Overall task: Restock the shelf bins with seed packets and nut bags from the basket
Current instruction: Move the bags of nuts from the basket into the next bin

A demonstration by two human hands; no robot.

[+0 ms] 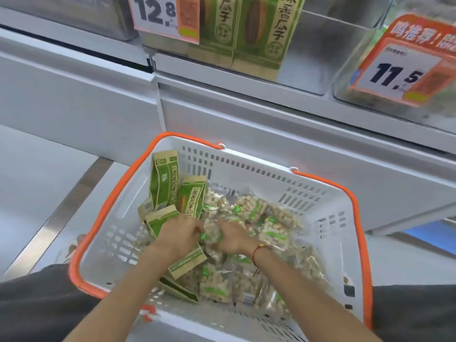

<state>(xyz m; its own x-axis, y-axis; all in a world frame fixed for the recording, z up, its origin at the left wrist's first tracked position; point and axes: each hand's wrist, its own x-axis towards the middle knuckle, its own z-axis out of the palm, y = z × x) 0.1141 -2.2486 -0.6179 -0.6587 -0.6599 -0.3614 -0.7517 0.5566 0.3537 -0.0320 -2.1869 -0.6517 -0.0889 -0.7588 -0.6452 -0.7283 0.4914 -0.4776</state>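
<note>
From the head camera we look down into a white basket (318, 213) with orange handles (355, 213), set on the floor in front of a grey shelf unit (246, 114). Both our hands are down inside it, close together near its middle. Our left hand (181, 234) lies over a green seed packet (160, 222), fingers bent down among the packets, but we cannot tell whether it grips one. Our right hand (233, 236), with a red cord (256, 253) round its wrist, reaches into the clear nut bags (254, 211) with fingers curled on a bag (211, 234) between the two hands; how firm the hold is, we cannot tell. More seed packets stand leaning against the basket's far left wall (164, 178), and another lies flat under our left forearm (187, 261). The nut bags fill the right and near part of the basket. Above, a clear shelf bin (328, 45) holds upright green seed packets (266, 33), with a price card reading 12.8 (158, 13) hanging before its left part. To the right another bin (365, 77) carries an orange card reading 11.5 (399, 70) that hides most of its contents. Dark trouser legs (37, 309) frame the basket on both sides.
</note>
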